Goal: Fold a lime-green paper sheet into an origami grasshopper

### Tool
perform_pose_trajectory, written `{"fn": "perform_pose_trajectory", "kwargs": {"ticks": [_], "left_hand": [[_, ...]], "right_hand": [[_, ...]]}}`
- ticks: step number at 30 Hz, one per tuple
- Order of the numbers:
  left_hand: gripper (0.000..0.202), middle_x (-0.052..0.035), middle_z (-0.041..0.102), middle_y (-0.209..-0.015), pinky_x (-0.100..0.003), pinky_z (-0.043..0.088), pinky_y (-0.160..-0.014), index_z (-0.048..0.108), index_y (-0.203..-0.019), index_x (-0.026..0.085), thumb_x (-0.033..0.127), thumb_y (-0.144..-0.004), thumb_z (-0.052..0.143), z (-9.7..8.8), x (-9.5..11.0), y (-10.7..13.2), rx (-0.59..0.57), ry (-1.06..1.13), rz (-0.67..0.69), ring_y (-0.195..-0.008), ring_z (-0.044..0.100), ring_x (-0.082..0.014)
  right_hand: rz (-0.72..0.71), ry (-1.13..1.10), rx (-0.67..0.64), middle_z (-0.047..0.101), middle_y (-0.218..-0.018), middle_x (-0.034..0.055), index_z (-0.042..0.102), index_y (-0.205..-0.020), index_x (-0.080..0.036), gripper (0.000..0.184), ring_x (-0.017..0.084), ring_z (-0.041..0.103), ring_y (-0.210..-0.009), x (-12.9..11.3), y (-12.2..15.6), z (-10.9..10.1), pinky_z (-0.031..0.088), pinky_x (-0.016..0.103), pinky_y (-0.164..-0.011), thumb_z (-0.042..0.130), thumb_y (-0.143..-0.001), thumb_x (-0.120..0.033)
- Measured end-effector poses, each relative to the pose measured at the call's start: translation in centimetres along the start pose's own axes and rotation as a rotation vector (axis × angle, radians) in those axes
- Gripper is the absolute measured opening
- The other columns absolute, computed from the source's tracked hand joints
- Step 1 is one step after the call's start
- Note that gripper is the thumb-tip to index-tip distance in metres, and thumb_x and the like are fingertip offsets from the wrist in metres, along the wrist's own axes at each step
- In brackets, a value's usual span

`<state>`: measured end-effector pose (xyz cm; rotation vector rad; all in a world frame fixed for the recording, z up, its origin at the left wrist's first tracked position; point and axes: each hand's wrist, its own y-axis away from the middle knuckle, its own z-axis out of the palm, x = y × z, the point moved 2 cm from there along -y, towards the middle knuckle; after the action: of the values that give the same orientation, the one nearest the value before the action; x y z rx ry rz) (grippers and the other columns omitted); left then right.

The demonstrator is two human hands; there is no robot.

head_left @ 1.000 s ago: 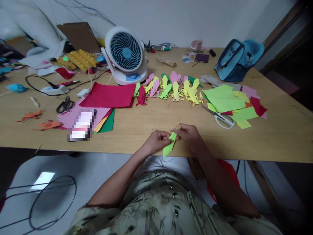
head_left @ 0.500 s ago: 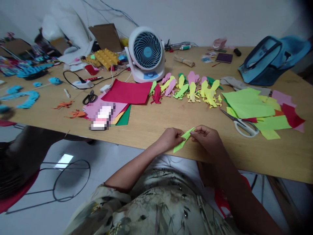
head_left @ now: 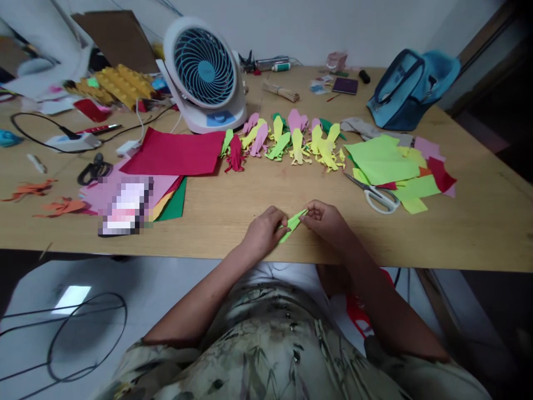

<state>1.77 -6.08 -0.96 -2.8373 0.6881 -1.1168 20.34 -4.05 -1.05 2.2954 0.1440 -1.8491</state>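
Note:
A narrow folded strip of light green paper [head_left: 293, 222] lies low over the wooden table [head_left: 250, 200] near its front edge. My left hand [head_left: 263, 230] pinches its lower left end, fingers curled closed. My right hand [head_left: 325, 219] pinches its upper right tip between thumb and forefinger. Behind the hands, a row of folded paper figures [head_left: 287, 141] in yellow, pink, green and red lies across the table's middle.
White-handled scissors [head_left: 375, 195] lie right of my hands beside loose green, yellow and red sheets [head_left: 385, 161]. A red sheet [head_left: 175, 153] and a stack of coloured paper lie to the left. A small fan [head_left: 204, 75], black scissors [head_left: 94, 169], cables and a blue bag [head_left: 408, 89] stand farther back.
The view has swung back to the right and tilted down. Both hands have kept their pinch on the green strip, which now sits lower and flatter over the table.

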Motion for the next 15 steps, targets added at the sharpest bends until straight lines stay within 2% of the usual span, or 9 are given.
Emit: {"fn": "perform_pose_trajectory", "kwargs": {"ticks": [2, 5, 10, 13, 15], "left_hand": [[0.002, -0.0040, 0.059, -0.093, -0.025, 0.044, -0.072, 0.063, -0.088, 0.017, 0.018, -0.088, 0.062, 0.3, 0.0, 0.4, 0.036, -0.029, 0.054, -0.081, 0.058, -0.0146], [0.012, -0.0058, 0.061, -0.096, -0.025, 0.046, -0.076, 0.066, -0.096, 0.017, 0.021, -0.094, 0.055, 0.7, 0.3, 1.1, 0.052, -0.145, 0.140, -0.087, 0.058, -0.0157], [0.028, -0.0086, 0.067, -0.106, -0.030, 0.049, -0.079, 0.065, -0.114, 0.015, 0.025, -0.101, 0.043, 0.9, 0.6, 2.2, -0.010, -0.371, 0.339, -0.096, 0.057, -0.0193], [0.033, -0.0110, 0.065, -0.121, -0.033, 0.051, -0.089, 0.059, -0.125, 0.011, 0.023, -0.102, 0.039, 1.0, 0.5, 2.5, -0.043, -0.402, 0.430, -0.104, 0.058, -0.0200], [0.034, -0.0132, 0.063, -0.127, -0.035, 0.051, -0.093, 0.058, -0.128, 0.010, 0.021, -0.102, 0.039, 0.9, 0.5, 2.7, -0.054, -0.422, 0.453, -0.109, 0.059, -0.0212]], "right_hand": [[0.000, 0.027, 0.020, 0.063, -0.068, -0.0015, 0.056, -0.076, -0.021, 0.022, 0.015, 0.059, -0.061, 0.2, -0.1, 0.0, 0.046, 0.027, -0.057, 0.072, -0.067, -0.033], [-0.013, 0.089, 0.108, 0.063, -0.069, -0.0012, 0.053, -0.076, -0.022, 0.022, 0.016, 0.061, -0.064, 0.5, 0.0, -0.1, 0.047, 0.028, -0.060, 0.070, -0.066, -0.031], [-0.026, 0.191, 0.249, 0.062, -0.071, -0.0032, 0.050, -0.088, -0.023, 0.032, 0.015, 0.061, -0.062, 0.8, 0.4, -0.3, 0.048, 0.029, -0.060, 0.072, -0.065, -0.030], [-0.052, 0.287, 0.289, 0.062, -0.069, -0.0025, 0.052, -0.084, -0.023, 0.025, 0.016, 0.061, -0.063, 0.6, 0.8, -0.6, 0.049, 0.030, -0.061, 0.070, -0.067, -0.027], [-0.075, 0.335, 0.270, 0.063, -0.070, -0.0018, 0.056, -0.083, -0.022, 0.018, 0.016, 0.062, -0.064, 0.3, 1.0, -0.9, 0.049, 0.029, -0.062, 0.068, -0.070, -0.025]]}}
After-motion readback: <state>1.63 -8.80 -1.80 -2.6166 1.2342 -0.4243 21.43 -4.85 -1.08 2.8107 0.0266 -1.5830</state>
